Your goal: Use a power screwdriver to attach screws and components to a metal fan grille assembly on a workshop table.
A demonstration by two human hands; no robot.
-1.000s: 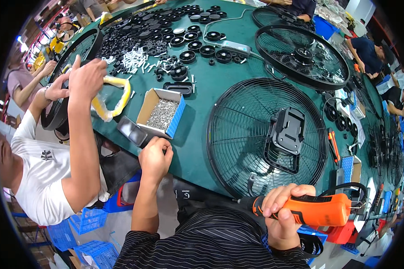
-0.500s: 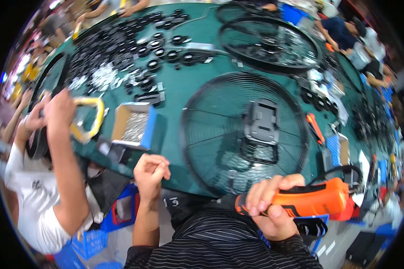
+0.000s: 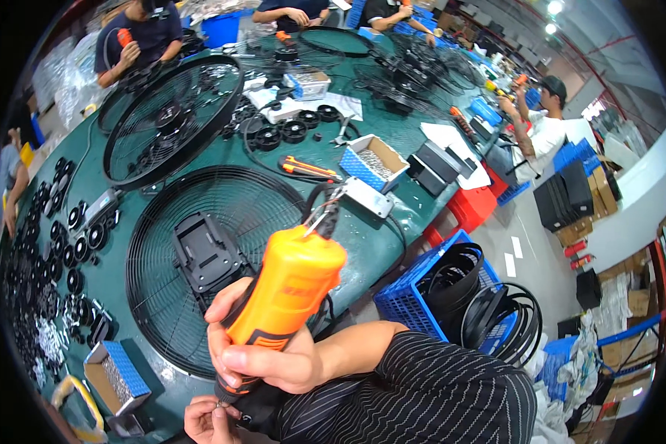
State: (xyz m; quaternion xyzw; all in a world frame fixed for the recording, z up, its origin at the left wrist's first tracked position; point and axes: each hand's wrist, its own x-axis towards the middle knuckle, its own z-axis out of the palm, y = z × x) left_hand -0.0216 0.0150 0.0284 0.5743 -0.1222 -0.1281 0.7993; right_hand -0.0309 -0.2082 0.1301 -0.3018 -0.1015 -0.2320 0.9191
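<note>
My right hand (image 3: pixel 270 359) is wrapped around an orange electric screwdriver (image 3: pixel 296 285), its cord end raised and its dark tip pointing down to the left. Close to that tip, my left hand (image 3: pixel 211 420) pinches a small screw (image 3: pixel 219 404), partly covered by the fingers. On the green table (image 3: pixel 377 255) in front of me lies a round black wire fan grille (image 3: pixel 154 296). A black plastic bracket (image 3: pixel 203 251) sits at its middle, partly behind my right hand.
Screws fill a blue-and-white box (image 3: pixel 129 370) at lower left and another box (image 3: pixel 398 169) at right. An orange utility knife (image 3: pixel 308 169) lies beyond the grille. Another fan guard (image 3: pixel 237 89) stands farther back. A blue crate (image 3: pixel 403 296) holds black rings. Co-workers sit around the table.
The view has swung to the right. My right hand has tilted the screwdriver from level to steeply upright, and its tip is now by my left hand's pinched fingers.
</note>
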